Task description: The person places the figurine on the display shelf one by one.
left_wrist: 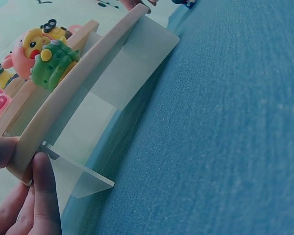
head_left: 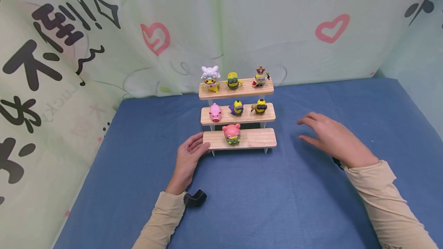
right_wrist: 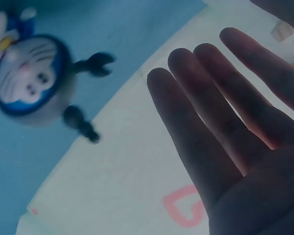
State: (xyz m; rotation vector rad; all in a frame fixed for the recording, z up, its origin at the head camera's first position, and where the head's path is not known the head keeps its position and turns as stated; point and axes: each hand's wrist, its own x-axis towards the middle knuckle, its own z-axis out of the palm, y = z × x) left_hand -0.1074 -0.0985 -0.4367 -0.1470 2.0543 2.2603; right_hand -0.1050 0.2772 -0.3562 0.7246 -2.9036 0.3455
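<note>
My left hand (head_left: 188, 156) grips the left end of the lowest board of a three-tier wooden display stand (head_left: 257, 137), thumb on top and fingers below in the left wrist view. A pink-hooded figurine with a green lower body (left_wrist: 54, 63) sits on that board, left of its middle. My right hand (head_left: 327, 137) is held over the cloth to the right of the stand, its fingers extended and holding nothing. Beyond its fingertips in the right wrist view is a round blue-and-white cat figurine (right_wrist: 32, 78) with dark clawed arms; it is hidden in the head view.
A pink pig (head_left: 215, 113) and two Minion figurines (head_left: 237, 108) stand on the middle board. The top board carries a white-hatted yellow figurine (head_left: 210, 79), a Minion (head_left: 233, 81) and a crowned Minion (head_left: 260, 77). Blue cloth (head_left: 242, 203) covers the table; a printed curtain (head_left: 263, 22) hangs behind.
</note>
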